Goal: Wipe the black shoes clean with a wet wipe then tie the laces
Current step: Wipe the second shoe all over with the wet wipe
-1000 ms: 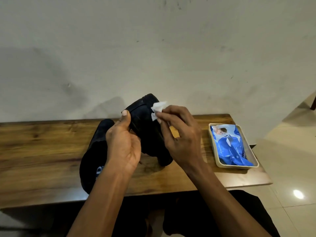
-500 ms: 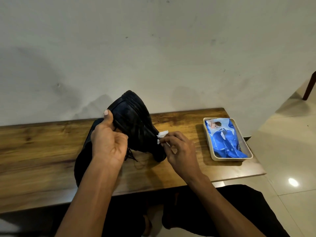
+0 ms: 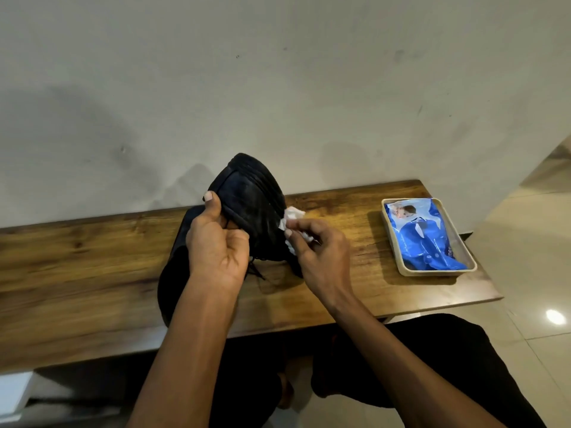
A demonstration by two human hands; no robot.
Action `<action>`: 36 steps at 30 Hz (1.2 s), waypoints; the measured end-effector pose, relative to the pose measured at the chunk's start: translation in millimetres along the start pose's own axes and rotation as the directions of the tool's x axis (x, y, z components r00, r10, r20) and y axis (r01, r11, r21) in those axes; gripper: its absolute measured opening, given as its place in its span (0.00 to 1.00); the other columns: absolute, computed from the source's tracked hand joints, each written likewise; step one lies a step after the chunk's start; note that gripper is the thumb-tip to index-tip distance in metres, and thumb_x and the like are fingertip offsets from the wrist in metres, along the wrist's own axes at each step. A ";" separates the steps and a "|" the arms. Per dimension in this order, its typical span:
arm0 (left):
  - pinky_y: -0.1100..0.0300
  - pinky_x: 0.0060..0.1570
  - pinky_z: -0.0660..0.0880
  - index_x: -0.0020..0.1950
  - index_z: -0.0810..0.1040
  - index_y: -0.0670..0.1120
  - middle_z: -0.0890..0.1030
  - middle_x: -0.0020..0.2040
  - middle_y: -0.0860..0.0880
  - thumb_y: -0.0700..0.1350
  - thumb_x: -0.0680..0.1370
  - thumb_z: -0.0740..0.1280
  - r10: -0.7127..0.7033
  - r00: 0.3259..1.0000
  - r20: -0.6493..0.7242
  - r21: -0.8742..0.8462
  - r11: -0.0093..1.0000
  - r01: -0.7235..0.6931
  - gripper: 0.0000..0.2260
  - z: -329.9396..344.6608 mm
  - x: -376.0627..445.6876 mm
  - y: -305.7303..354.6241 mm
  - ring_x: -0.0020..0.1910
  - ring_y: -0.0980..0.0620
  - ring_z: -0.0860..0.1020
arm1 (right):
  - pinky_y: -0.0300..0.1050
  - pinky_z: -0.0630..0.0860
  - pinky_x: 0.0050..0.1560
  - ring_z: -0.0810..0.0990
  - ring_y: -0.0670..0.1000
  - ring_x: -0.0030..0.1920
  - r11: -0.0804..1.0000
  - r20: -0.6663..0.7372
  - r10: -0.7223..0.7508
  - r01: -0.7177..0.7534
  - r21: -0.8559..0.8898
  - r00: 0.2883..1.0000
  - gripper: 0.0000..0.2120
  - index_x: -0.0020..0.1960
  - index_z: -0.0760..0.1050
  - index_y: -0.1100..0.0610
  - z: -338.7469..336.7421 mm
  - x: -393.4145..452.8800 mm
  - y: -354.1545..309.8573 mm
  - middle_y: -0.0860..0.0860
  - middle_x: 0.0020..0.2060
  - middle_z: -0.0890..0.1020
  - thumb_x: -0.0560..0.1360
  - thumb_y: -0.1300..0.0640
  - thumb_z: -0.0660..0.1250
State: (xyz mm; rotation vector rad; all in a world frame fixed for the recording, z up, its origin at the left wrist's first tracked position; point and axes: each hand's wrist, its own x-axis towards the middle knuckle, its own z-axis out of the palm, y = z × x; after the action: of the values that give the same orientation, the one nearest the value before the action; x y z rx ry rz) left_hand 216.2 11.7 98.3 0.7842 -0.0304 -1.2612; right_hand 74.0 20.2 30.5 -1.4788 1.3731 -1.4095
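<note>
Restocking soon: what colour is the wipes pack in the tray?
Mostly blue, with a printed picture at its far end: the wipes pack, clear in the head view.

The table (image 3: 355, 273) stands against the wall (image 3: 278, 88). Near the middle of the table, the left hand (image 3: 216, 251) holds one shoe (image 3: 253, 211) up off the table. The second shoe (image 3: 173, 273) lies on the table, left of the held shoe. The right hand (image 3: 321, 257) presses a wipe (image 3: 290, 216) on the held shoe's right side. Well right of the held shoe, a tray (image 3: 432, 273) sits on the table with a wipes pack (image 3: 423, 236) in it.
</note>
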 end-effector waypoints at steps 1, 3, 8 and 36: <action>0.43 0.67 0.73 0.58 0.79 0.38 0.85 0.56 0.41 0.45 0.80 0.67 0.004 1.000 0.013 0.013 1.000 -0.004 0.12 1.0 -0.5 -2.0 0.60 0.45 0.82 | 0.39 0.81 0.52 0.82 0.41 0.54 0.999 -0.007 -0.050 0.050 0.006 0.999 0.07 0.53 0.85 0.55 4.6 2.6 -9.6 0.47 0.50 0.85 0.76 0.60 0.73; 0.44 0.67 0.73 0.61 0.78 0.36 0.84 0.57 0.40 0.45 0.80 0.67 0.007 0.999 0.033 0.030 1.000 -0.008 0.14 2.3 -3.0 -4.2 0.60 0.44 0.82 | 0.41 0.81 0.53 0.81 0.41 0.54 0.988 -0.037 -0.152 0.153 0.021 0.988 0.06 0.53 0.84 0.56 11.3 7.1 -25.8 0.48 0.50 0.84 0.76 0.61 0.73; 0.48 0.67 0.74 0.60 0.78 0.37 0.84 0.58 0.40 0.46 0.82 0.64 0.013 0.999 0.042 0.056 0.998 -0.015 0.14 6.6 -10.0 -4.9 0.60 0.45 0.82 | 0.35 0.77 0.49 0.80 0.44 0.51 0.904 0.036 -0.410 0.411 -0.119 0.912 0.06 0.52 0.84 0.58 9.8 -2.4 -25.1 0.51 0.49 0.82 0.76 0.64 0.73; 0.57 0.50 0.81 0.59 0.78 0.42 0.85 0.51 0.46 0.48 0.83 0.61 0.044 0.998 -0.038 0.175 0.984 -0.037 0.12 -0.3 -15.6 2.0 0.52 0.51 0.84 | 0.41 0.80 0.49 0.85 0.49 0.50 0.848 0.062 0.519 -0.523 0.090 0.852 0.04 0.46 0.83 0.58 -19.1 -3.6 50.7 0.51 0.44 0.85 0.76 0.66 0.72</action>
State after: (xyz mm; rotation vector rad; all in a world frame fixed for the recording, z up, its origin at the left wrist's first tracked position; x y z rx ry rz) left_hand 212.7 25.4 105.3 0.9558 -0.1236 -1.2145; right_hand 44.1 15.9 -14.6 -0.9509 1.5079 -1.0748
